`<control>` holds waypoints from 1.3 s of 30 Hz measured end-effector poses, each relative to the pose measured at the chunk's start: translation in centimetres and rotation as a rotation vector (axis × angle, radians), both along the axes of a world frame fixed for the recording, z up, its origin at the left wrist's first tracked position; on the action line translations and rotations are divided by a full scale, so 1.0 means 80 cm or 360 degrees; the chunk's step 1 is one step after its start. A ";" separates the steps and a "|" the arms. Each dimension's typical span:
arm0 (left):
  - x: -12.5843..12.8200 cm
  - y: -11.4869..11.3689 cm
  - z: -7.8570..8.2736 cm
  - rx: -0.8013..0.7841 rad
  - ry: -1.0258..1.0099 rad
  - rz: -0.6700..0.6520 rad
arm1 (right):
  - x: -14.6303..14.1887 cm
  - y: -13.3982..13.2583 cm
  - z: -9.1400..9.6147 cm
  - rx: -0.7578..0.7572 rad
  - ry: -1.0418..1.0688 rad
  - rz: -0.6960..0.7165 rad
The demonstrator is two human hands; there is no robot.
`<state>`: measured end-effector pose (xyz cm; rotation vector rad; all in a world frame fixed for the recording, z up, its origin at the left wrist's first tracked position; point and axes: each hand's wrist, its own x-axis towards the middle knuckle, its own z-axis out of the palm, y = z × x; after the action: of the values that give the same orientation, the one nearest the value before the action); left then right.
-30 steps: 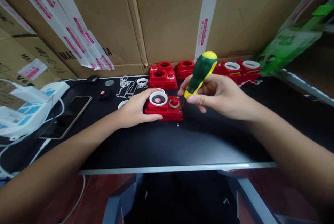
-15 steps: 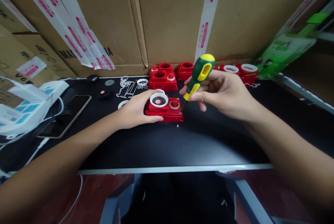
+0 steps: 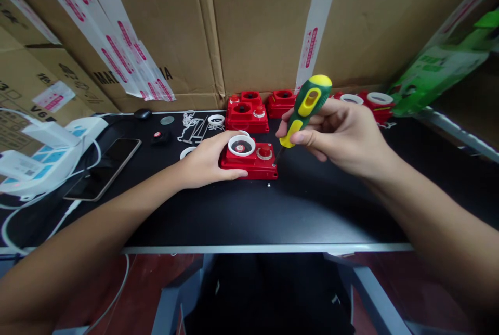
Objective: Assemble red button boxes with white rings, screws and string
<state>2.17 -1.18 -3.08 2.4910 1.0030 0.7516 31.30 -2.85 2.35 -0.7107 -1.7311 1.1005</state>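
Note:
A red plastic box (image 3: 255,164) with a white ring and a red button on top lies on the black table (image 3: 273,210). My left hand (image 3: 206,160) grips its left end, thumb along the front edge. My right hand (image 3: 343,134) is closed round a green and yellow screwdriver (image 3: 306,108), tilted, with its tip at the box's right front corner. A small loose screw (image 3: 268,185) lies on the table just in front of that corner.
More red boxes (image 3: 247,111) stand in a row at the back against cardboard cartons (image 3: 253,23). White rings and wire parts (image 3: 198,124) lie behind my left hand. A phone (image 3: 103,168) and white cabled devices (image 3: 42,150) lie at the left. A green box (image 3: 440,69) leans at right.
The screwdriver handle has turned slightly in my right hand, and the view has shifted a little. My left hand and the red box have stayed in place.

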 end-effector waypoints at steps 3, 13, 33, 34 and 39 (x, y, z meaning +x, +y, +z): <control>-0.001 0.005 -0.001 -0.0015 -0.0018 -0.0011 | 0.004 0.000 0.003 -0.0037 -0.0030 0.0059; -0.002 0.005 -0.005 -0.0039 -0.0022 0.0029 | 0.009 0.003 0.002 -0.0001 0.0015 0.0200; -0.002 0.004 -0.004 -0.0109 -0.0044 0.0006 | 0.002 -0.004 0.009 -0.0145 0.0008 -0.0019; -0.002 0.004 -0.004 -0.0100 -0.0039 0.0000 | 0.002 -0.004 0.010 -0.0164 0.0004 -0.0050; -0.002 0.004 -0.005 -0.0089 -0.0031 -0.0005 | 0.002 -0.005 0.011 -0.0162 0.0077 0.0007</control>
<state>1.99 -0.89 -3.46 2.4325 0.9997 0.7350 31.45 -3.24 3.23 -0.7373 -1.6460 1.2063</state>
